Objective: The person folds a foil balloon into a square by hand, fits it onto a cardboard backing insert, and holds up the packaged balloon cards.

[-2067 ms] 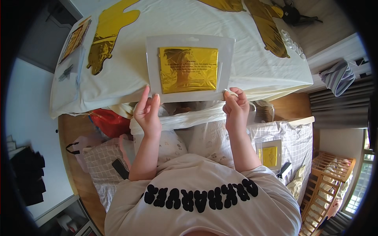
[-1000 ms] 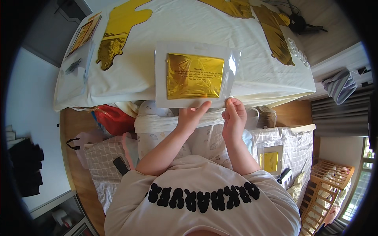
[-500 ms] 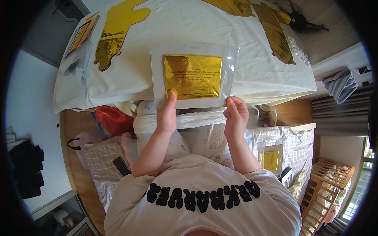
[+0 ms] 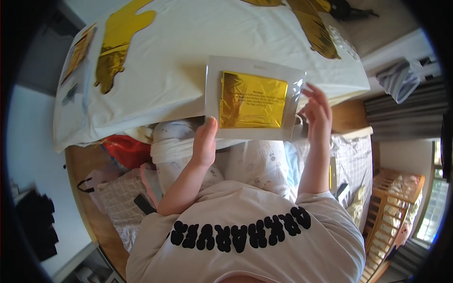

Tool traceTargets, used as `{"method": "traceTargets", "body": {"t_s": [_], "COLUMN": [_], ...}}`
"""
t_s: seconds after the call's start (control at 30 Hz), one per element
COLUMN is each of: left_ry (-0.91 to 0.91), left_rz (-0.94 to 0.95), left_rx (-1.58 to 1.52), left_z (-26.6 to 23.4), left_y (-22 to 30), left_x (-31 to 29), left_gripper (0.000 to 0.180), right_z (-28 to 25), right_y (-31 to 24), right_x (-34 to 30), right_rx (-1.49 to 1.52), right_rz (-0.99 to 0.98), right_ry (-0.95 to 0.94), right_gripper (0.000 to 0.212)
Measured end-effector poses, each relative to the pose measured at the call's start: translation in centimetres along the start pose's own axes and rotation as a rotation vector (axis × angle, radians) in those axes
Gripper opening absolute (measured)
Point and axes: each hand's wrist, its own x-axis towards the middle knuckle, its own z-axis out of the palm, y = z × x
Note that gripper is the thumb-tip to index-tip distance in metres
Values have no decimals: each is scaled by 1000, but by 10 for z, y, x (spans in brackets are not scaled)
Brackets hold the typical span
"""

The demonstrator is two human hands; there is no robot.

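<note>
A flat clear plastic package (image 4: 214,85) with a folded gold foil sheet (image 4: 254,101) inside is held up in front of me, slightly tilted. My left hand (image 4: 205,144) grips its lower left corner, thumb on the front and fingers behind. Beside the package's right edge is my right hand (image 4: 318,113), its fingers bent and apart. The fingertips reach the edge; whether they press on it is hard to see. Beyond the package, a flat gold foil balloon (image 4: 113,56) lies on the bed at the left, and another (image 4: 314,30) at the far right.
The bed's white sheet (image 4: 174,52) stretches ahead of my knees. Flat packages (image 4: 78,54) lie at its left edge. Below are a red bag (image 4: 125,150) and a dark phone (image 4: 144,204) on checked cloth. A wooden crib (image 4: 391,212) stands at the right.
The package has moved right and tilted clockwise, with my left hand still gripping it. My right hand has moved right and up from the lower right corner along the edge, its fingers opening.
</note>
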Motion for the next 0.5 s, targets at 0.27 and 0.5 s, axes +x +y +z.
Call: {"method": "traceTargets", "body": {"t_s": [0.27,0.5], "left_ry": [-307,-579], "left_rz": [-263,-504], "left_rx": [258,217], "left_z": [41,32], "left_y": [-29,-69], "left_x": [-25,-31], "left_gripper": [38,43], "right_z": [-87,-106], "right_y": [-50,-52], "right_x": [6,-19], "right_rx": [-560,-851], "right_rz": [44,305], "right_ry": [-214,-608], "right_gripper": [35,23]}}
